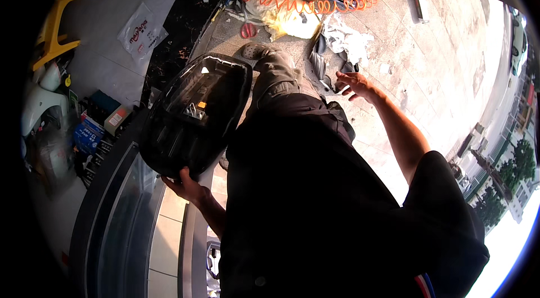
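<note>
My left hand (190,188) grips the near end of a black scooter seat (188,140), its thumb over the rim and fingers beneath. The seat's hollow underside faces up, showing a moulded shell with a small metal bracket and a bit of orange inside. It is held beside my left leg. My right hand (355,84) is stretched out to the right of my legs, fingers apart and holding nothing. Near it on the ground lie dark, crumpled-looking pieces (319,61) that I cannot make out.
Red-handled scissors (248,30), yellow foam (295,23) and a coiled orange hose (323,5) lie ahead. A white crumpled sheet (346,39) is on the paving. At left are a yellow stool (62,25), a plastic bag (143,33) and boxes (90,135); a door frame (121,202) stands close.
</note>
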Demonstrator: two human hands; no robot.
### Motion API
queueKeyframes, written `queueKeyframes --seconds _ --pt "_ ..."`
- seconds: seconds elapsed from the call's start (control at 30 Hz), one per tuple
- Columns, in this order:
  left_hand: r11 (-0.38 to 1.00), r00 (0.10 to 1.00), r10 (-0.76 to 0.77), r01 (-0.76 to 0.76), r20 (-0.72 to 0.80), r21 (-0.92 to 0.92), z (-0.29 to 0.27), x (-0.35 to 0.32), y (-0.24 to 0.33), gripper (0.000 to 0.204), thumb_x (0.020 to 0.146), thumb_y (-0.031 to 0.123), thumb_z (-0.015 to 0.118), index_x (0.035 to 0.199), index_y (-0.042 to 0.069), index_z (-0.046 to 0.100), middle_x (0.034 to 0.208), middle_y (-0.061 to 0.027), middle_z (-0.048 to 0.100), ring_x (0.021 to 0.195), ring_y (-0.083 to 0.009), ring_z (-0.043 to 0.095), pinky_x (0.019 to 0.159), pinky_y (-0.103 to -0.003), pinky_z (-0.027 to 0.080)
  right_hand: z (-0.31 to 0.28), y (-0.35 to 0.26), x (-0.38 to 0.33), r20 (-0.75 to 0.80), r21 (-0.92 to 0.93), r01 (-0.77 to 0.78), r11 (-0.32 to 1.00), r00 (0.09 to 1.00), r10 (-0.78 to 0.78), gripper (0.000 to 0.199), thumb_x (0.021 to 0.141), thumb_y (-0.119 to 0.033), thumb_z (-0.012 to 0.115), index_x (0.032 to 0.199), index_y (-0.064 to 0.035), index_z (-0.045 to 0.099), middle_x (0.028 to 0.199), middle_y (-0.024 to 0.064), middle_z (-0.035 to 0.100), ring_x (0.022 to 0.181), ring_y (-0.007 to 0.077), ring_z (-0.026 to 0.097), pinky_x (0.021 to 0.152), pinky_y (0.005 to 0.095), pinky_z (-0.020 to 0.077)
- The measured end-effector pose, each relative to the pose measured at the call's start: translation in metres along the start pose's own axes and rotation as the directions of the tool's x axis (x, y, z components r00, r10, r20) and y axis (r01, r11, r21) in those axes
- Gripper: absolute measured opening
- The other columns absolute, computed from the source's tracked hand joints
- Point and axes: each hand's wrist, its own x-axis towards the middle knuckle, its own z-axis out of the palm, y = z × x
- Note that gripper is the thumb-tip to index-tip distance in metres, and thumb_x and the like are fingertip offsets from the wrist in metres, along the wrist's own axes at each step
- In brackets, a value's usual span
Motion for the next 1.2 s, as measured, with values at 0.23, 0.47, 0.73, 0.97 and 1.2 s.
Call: queueKeyframes --seconds 0.23,0.47,0.73,0.97,1.2 --pt "0.932 0.999 0.004 0.010 -0.036 0.361 -0.023 0.013 -0.019 0.088 0.071 0.016 0.073 0.150 0.000 0.037 0.135 -0.0224 0.057 0.116 -0.0360 0.059 0.098 -0.045 0.050 0.057 0.059 -0.005 0.300 0.270 -0.252 0.929 0.939 0.167 0.100 0.089 -0.080 0.044 0.153 -0.0031 0.037 0.153 0.0315 0.037 0.138 0.0479 0.042 0.105 0.0626 0.0440" --pt "0.991 0.998 0.053 -0.056 0.025 0.121 -0.010 0.025 -0.033 0.086 0.070 0.014 0.070 0.149 0.002 0.039 0.135 -0.0223 0.055 0.115 -0.0356 0.059 0.097 -0.044 0.050 0.072 0.070 0.016 0.077 0.155 -0.071 0.985 0.995 0.060 0.090 0.090 -0.077 0.048 0.140 -0.0026 0.054 0.131 0.0233 0.063 0.115 0.0387 0.063 0.087 0.0510 0.0568" --pt "0.999 0.996 0.013 -0.015 0.089 0.030 0.023 0.100 -0.057 0.089 0.075 0.007 0.067 0.156 0.010 0.032 0.148 -0.0202 0.045 0.126 -0.0349 0.053 0.106 -0.042 0.045 0.022 0.038 0.005 -0.186 -0.019 0.015 1.000 0.982 -0.019 0.067 0.094 -0.064 0.055 0.118 -0.0015 0.064 0.105 0.0118 0.069 0.090 0.0223 0.068 0.068 0.0368 0.0559" --pt "0.974 0.977 0.126 -0.155 0.174 0.163 0.125 0.166 -0.035 0.085 0.077 0.003 0.063 0.156 0.011 0.033 0.151 -0.0191 0.044 0.132 -0.0336 0.050 0.112 -0.040 0.039 0.017 -0.005 0.082 -0.133 -0.052 -0.181 0.982 0.976 0.173 0.045 0.096 -0.045 0.059 0.111 -0.0038 0.067 0.096 0.0074 0.068 0.081 0.0181 0.066 0.063 0.0331 0.0529" --pt "0.796 0.933 0.337 -0.354 0.127 0.491 0.192 0.265 -0.038 0.081 0.077 0.015 0.067 0.153 0.008 0.040 0.148 -0.0194 0.050 0.134 -0.0328 0.051 0.111 -0.040 0.042 0.045 -0.009 0.165 -0.030 -0.072 -0.309 0.948 0.951 0.308 0.040 0.098 -0.039 0.061 0.113 -0.0033 0.069 0.094 0.0067 0.070 0.082 0.0159 0.067 0.065 0.0311 0.0530"
